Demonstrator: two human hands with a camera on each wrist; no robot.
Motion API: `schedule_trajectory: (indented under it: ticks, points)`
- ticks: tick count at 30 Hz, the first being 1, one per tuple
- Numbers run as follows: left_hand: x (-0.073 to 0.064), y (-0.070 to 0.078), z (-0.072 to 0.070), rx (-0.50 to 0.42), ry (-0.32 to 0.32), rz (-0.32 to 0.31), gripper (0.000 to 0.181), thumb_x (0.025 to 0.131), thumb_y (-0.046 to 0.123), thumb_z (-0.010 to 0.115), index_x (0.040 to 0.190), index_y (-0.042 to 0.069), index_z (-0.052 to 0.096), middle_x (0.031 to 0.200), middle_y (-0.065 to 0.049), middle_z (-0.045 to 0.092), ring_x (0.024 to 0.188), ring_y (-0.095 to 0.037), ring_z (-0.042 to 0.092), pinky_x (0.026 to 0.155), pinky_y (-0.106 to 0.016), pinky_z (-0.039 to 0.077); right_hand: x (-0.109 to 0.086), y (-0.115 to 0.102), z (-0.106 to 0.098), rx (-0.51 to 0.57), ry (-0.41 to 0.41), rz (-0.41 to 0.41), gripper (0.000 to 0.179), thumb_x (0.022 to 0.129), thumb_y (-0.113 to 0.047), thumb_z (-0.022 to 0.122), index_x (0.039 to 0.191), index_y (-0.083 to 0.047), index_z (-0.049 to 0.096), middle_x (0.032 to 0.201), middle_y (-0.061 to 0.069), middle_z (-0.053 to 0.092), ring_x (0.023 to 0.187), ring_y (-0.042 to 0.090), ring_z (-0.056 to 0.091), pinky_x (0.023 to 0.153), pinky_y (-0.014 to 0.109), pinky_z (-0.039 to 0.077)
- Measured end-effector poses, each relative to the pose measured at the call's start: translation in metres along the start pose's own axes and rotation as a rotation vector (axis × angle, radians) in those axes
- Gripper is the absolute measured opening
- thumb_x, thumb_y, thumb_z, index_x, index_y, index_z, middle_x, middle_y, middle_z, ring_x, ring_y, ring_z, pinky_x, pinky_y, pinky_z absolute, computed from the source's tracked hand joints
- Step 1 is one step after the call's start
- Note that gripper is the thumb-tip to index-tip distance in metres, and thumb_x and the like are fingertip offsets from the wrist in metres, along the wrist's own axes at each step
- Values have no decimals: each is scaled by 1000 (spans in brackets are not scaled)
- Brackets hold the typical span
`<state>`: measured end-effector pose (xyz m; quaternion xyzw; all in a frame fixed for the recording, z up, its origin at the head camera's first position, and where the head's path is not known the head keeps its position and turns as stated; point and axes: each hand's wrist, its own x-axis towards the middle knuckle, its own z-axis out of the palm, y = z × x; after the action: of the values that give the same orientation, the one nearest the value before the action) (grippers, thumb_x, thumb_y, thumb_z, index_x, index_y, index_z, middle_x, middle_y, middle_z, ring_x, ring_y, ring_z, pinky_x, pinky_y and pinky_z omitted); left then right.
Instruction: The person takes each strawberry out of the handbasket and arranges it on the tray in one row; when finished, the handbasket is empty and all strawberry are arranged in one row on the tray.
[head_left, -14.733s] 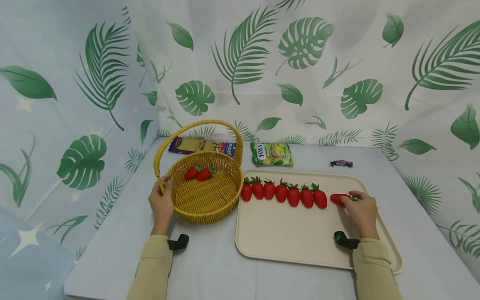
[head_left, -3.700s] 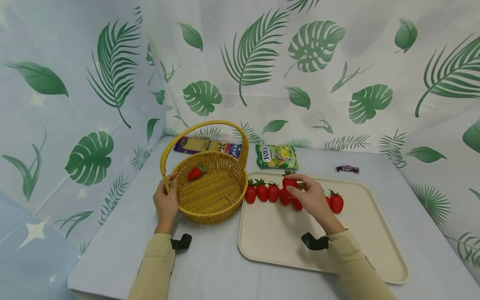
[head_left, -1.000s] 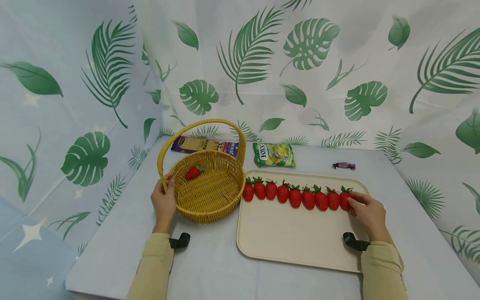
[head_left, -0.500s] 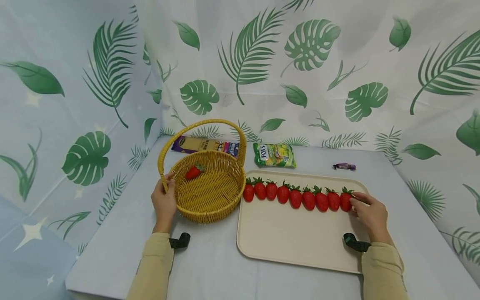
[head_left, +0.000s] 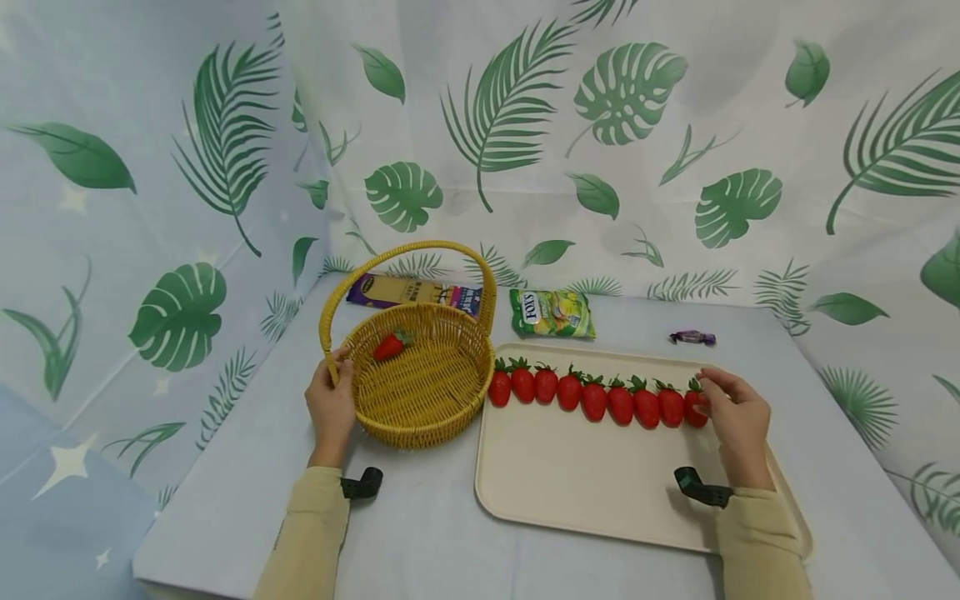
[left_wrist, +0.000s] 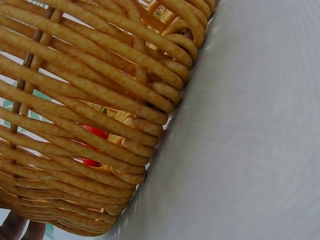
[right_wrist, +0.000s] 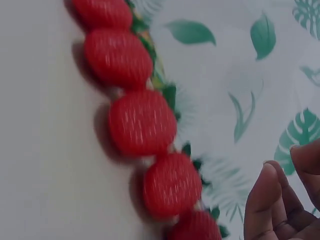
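My left hand (head_left: 332,410) grips the yellow wicker basket (head_left: 420,435) at the left base of its arched handle. A lone strawberry (head_left: 390,346) with green leaves lies inside; in the left wrist view bits of red show through the weave. On the beige tray (head_left: 577,487), several strawberries (head_left: 594,402) stand side by side in a row, leaves toward the back. Beside the rightmost strawberry (head_left: 694,408) hovers my right hand (head_left: 738,421), partly covering it. In the right wrist view its bent fingertips (right_wrist: 270,172) are apart from the thumb, with nothing between them.
Behind the basket lies a purple-and-tan packet (head_left: 412,292). A green Fox's candy bag (head_left: 552,313) rests behind the tray, and a purple wrapped candy (head_left: 692,337) farther right. Leaf-printed cloth walls (head_left: 525,208) close off the back and sides.
My right hand has let go of the rightmost strawberry and lifted slightly. Over the longer span, one strawberry left the basket and the tray's row grew rightward. My left hand kept its grip.
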<state>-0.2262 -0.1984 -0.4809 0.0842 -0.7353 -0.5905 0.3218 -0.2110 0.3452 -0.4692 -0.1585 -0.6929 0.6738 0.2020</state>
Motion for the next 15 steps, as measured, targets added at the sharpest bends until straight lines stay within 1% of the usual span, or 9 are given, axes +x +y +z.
schedule_trajectory:
  ticks: [2, 4, 6, 8, 12, 15]
  points:
    - [-1, 0, 0, 4, -1, 0, 19, 99, 14, 58, 105, -3, 64, 123, -9, 67, 109, -21, 60, 82, -21, 39, -7, -7, 12, 24, -39, -8, 30, 92, -21, 70, 116, -3, 68, 94, -10, 69, 75, 8, 60, 60, 18, 53]
    - [-1, 0, 0, 4, 0, -4, 21, 99, 15, 58, 107, -3, 65, 124, -9, 67, 111, -22, 60, 84, -20, 39, -16, -18, 26, 14, -88, -4, 27, 93, -19, 68, 115, -3, 68, 94, -9, 69, 75, 10, 59, 61, 18, 53]
    - [-2, 1, 0, 2, 5, -7, 22, 99, 14, 58, 109, -4, 65, 124, -10, 66, 112, -23, 60, 86, -20, 40, -24, -26, 39, -7, -149, -5, 22, 95, -18, 65, 112, -5, 68, 95, -10, 69, 76, 9, 58, 63, 18, 53]
    - [-2, 1, 0, 0, 8, -6, 20, 99, 13, 58, 106, -4, 64, 124, -10, 66, 112, -23, 60, 87, -20, 40, -31, -33, 51, -52, -219, -2, 20, 96, -20, 63, 112, -9, 67, 96, -11, 68, 80, 9, 59, 66, 18, 54]
    - [-2, 1, 0, -4, 6, -1, 16, 99, 12, 58, 100, -3, 63, 124, -9, 67, 108, -21, 60, 83, -20, 40, -41, -40, 73, -176, -360, -61, 29, 99, -25, 58, 119, -5, 64, 101, -11, 67, 87, 10, 62, 71, 20, 54]
    - [-1, 1, 0, 1, 2, 6, 15, 99, 12, 57, 98, -3, 62, 123, -8, 67, 105, -20, 60, 79, -21, 39, -46, -44, 89, -228, -446, -108, 34, 100, -27, 56, 122, -1, 61, 107, -2, 67, 91, 14, 61, 72, 23, 55]
